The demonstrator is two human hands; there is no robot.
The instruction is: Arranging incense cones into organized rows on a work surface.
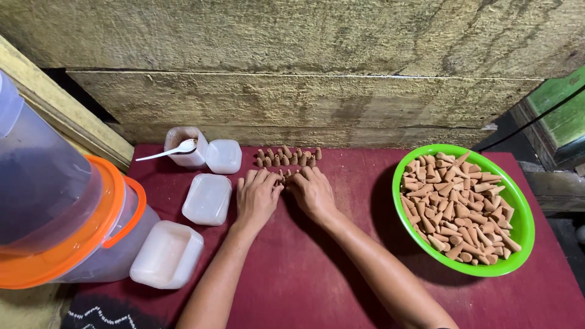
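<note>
Rough wooden planks back a low table covered in dark red cloth (341, 268), and that's where all the action is. Both hands sit palm-down near the middle, the left hand (256, 198) and right hand (314, 192) side by side, nearly touching, fingers spread loosely and fingertips on a cluster of small brown cones (285, 175) being lined up. Neither hand is gripping anything as far as I can see, just nudging. Right above that, toward 12 o'clock, a finished row of upright cones (287, 157) stands tip-up.

Over at 3 o'clock there's a green bowl (523, 226) heaped with loose cones lying every which way. At 10 o'clock a small open tub (183, 159) of brownish powder has a white spoon (170, 150) resting in it, with a lidded tub (224, 156) just beside it. Two more lidded tubs (207, 198) sit at 9 and 8 o'clock, next to a big clear bucket with an orange rim (73, 244).

My take on doing this well: keep the touch light, since these look crumbly, stand each cone on its wide base, and push the new row snug but not against the row behind so nothing topples.
</note>
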